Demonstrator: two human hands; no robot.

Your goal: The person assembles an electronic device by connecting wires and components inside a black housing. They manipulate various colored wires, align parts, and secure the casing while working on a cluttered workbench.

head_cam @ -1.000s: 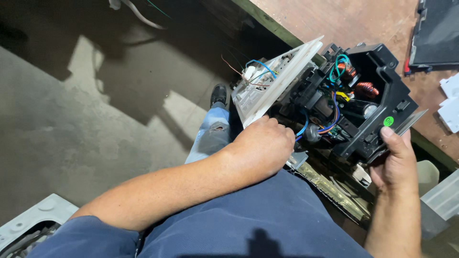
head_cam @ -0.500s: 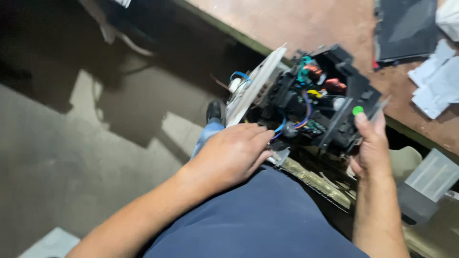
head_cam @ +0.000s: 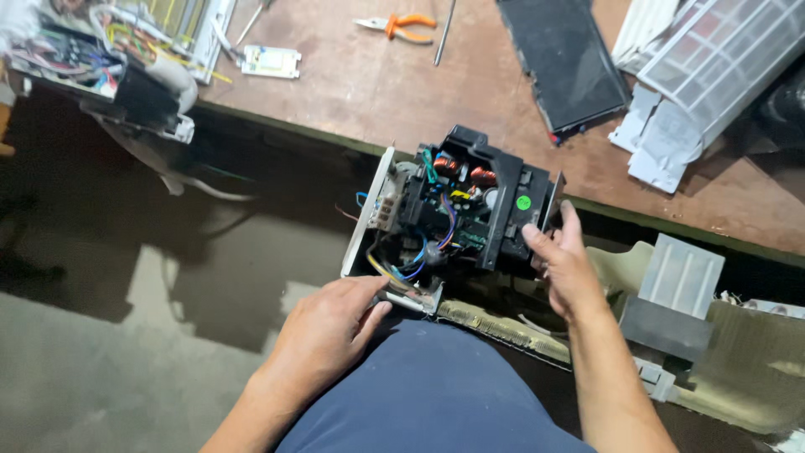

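So right now I've got the control box (head_cam: 457,214) held on my lap, just off the edge of the desk (head_cam: 402,92). Left hand (head_cam: 323,331) is under the near-left corner, fingers curled loosely against the bottom bracket where the wires come out, more propping than gripping. Right hand (head_cam: 563,264) is on the right side, fingers closed around the black housing edge with the thumb pressed near the little green sticker (head_cam: 523,202). Looks to me like I'm mid-inspection, turning the unit to get at the board. I'd say any next move calls for a firmer left grip first, since the weight sits mostly on the right hand.

The box itself: black plastic frame, open on top, a green board inside with two copper-wound coils, a yellow part, and blue, yellow and black wires looping out at the lower left. A white panel (head_cam: 369,214) stands on edge along its left side, touching it.

On the desk further back there are orange pliers (head_cam: 401,25), a dark flat panel (head_cam: 563,60) and a white grille (head_cam: 721,50), all well apart from the box.
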